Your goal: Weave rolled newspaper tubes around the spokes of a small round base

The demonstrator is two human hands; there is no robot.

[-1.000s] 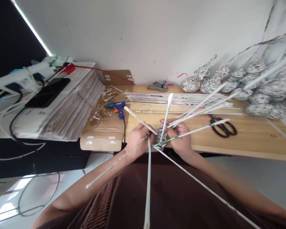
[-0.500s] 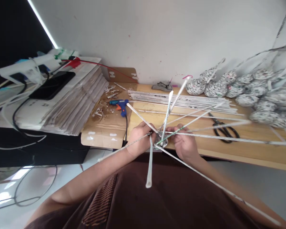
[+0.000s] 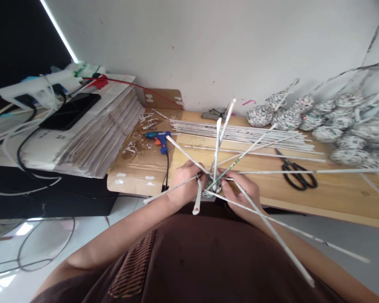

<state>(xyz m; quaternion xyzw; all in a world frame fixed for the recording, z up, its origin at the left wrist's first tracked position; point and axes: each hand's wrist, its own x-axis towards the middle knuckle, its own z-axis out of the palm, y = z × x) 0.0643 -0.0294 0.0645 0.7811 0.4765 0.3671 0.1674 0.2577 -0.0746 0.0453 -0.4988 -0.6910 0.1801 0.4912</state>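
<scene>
A small woven piece of rolled newspaper (image 3: 212,185) sits between my hands at the table's front edge. Long paper sticks fan out from it, one partly green (image 3: 236,161). My left hand (image 3: 186,182) is closed on its left side, the fingers wrapped round the woven base. On the other side my right hand (image 3: 241,188) pinches a paper strip (image 3: 273,227) close to the weave; this strip slants down across my right forearm. Some fingertips are hidden behind the sticks.
A blue glue gun (image 3: 161,139) lies on cardboard (image 3: 135,183) with paper scraps. Behind are a bundle of paper sticks (image 3: 246,135), black scissors (image 3: 298,173) and several woven paper balls (image 3: 287,118). Stacked paper (image 3: 97,139) with a phone (image 3: 71,110) stands at the left.
My right hand has come nearer the weave. A strip that pointed right now slants down over my right forearm, and the upright sticks have tilted slightly left.
</scene>
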